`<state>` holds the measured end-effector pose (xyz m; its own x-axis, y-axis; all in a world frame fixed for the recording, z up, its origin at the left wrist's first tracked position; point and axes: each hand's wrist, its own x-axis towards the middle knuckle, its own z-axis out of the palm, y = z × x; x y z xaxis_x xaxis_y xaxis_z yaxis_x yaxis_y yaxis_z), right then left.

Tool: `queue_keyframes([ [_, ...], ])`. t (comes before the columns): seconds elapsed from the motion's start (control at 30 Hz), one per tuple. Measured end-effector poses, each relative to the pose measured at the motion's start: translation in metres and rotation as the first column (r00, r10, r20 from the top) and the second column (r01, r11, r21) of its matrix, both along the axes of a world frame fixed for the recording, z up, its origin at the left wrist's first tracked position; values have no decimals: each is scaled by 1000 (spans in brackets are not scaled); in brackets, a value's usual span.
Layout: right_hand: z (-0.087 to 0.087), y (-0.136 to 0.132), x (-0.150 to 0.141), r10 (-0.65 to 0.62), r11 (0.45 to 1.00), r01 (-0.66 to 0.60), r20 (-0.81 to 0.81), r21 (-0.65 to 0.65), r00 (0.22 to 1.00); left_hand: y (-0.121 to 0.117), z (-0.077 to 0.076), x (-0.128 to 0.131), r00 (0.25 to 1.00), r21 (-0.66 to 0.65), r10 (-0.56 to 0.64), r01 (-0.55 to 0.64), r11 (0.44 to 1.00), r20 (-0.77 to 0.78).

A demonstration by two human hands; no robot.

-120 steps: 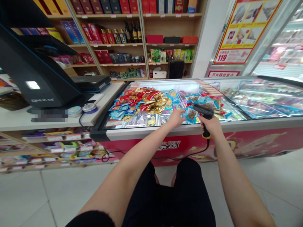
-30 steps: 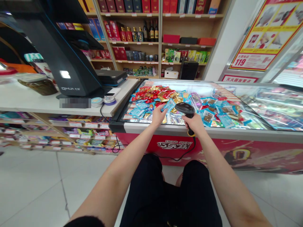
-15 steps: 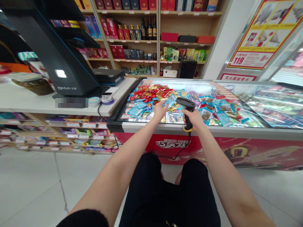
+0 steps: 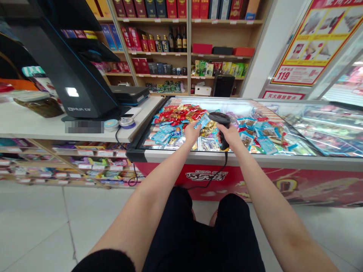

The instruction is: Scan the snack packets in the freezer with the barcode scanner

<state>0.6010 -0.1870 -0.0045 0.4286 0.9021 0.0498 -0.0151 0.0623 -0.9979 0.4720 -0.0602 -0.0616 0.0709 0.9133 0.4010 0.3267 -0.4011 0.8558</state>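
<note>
Between the fingers of my left hand [image 4: 192, 133] is a small blue snack packet [image 4: 203, 120], held above the freezer's glass lid. My right hand [image 4: 230, 135] is wrapped round the grip of a black barcode scanner [image 4: 220, 120], whose head points left toward that packet. A cord runs down from its handle. Red and gold packets [image 4: 185, 113] lie heaped on the lid to the left, with blue packets [image 4: 163, 134] in front of them. Another pile of mixed packets [image 4: 263, 133] lies right of the scanner.
A white counter [image 4: 25, 122] with a dark checkout terminal [image 4: 82, 75] and small round tins [image 4: 127, 122] adjoins the chest freezer [image 4: 170, 156] on the left. Shelves of boxes and bottles [image 4: 178, 39] stand behind. The scanner cord [image 4: 211, 179] hangs across the freezer's front.
The scanner has tilted and shifted slightly left, closer to the blue packet. My left hand keeps its hold on the packet. The whole view has shifted a little.
</note>
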Motion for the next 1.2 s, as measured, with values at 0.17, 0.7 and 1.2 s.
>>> queue_keyframes([
  [0.17,-18,-1,2,28,1000,-28,17,0,999,1,-13,0,998,-39,9,-7,999,60],
  [0.7,-23,-3,2,23,999,-23,12,-22,1000,-3,-8,-2,998,-36,-5,7,999,64],
  [1.2,-12,-7,8,0,1000,0,-11,-9,1000,-3,5,2,994,-21,9,-11,1000,-107],
])
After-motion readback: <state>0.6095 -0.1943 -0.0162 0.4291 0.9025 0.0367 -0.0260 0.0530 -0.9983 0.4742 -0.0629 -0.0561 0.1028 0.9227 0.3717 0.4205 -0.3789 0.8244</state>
